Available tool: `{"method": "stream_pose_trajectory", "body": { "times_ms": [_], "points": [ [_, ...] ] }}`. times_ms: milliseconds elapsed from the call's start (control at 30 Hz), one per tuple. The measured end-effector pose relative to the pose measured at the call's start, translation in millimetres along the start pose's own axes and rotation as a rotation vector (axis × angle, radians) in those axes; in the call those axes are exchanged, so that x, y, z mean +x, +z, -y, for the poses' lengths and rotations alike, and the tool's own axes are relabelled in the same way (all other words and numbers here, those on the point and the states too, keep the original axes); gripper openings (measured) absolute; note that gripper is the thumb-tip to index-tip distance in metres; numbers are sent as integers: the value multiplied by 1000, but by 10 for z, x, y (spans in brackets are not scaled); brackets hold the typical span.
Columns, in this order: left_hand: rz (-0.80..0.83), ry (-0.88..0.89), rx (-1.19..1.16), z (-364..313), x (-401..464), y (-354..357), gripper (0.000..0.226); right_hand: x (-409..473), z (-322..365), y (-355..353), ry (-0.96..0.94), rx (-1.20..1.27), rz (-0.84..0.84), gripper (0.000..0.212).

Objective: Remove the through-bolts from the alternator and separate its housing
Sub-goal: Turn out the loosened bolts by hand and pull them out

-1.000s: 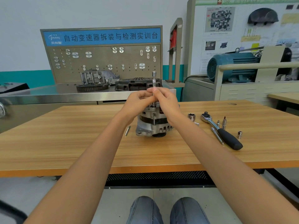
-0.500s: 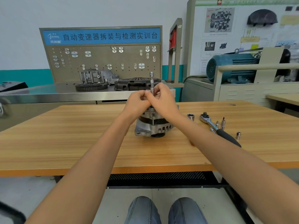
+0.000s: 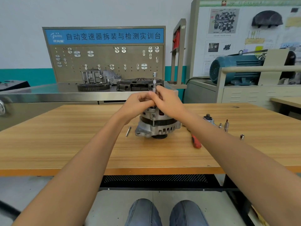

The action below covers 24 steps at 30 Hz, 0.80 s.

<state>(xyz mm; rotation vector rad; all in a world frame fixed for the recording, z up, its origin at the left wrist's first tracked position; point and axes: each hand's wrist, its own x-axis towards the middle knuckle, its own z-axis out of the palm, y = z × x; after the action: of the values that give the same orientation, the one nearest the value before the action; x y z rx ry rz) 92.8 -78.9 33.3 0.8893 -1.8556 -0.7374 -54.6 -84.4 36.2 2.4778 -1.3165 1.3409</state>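
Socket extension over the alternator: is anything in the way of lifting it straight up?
Nothing visible. The socket extension stands upright above the alternator, pinched by the left hand and right hand, with open air above its top.

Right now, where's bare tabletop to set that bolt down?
Bare wood on the table left of the loose bolt and alternator, and along the near edge. Crowded to the right: ratchet, screwdriver, small sockets.

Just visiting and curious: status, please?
Both hands, left and right, pinch the upright extension bar atop the alternator. One bolt lies beside it. Nothing in the way.
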Motion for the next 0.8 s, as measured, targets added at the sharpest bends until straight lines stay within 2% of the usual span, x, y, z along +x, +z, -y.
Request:
{"method": "stream_pose_trajectory", "body": {
  "times_ms": [167,267,333,433,500,667,800],
  "points": [
    [4,7,-13,19,3,-16,20,-16,20,-13,-11,-33,3,24],
    [-48,-8,10,33,15,13,12,-40,20,9,103,168,-81,21],
    [-99,-23,13,38,30,45,22,-48,14,-7,165,328,-92,19],
    [-148,-32,19,22,41,83,31,-51,-4,-81,222,465,-12,16],
    [-157,-26,40,12,39,101,31,-37,-12,-112,245,474,22,19],
    [-150,-13,54,1,23,136,26,-31,5,-126,243,494,46,8],
    [-91,-20,45,-7,10,86,10,-58,-9,-164,232,503,80,10]
  ]
}}
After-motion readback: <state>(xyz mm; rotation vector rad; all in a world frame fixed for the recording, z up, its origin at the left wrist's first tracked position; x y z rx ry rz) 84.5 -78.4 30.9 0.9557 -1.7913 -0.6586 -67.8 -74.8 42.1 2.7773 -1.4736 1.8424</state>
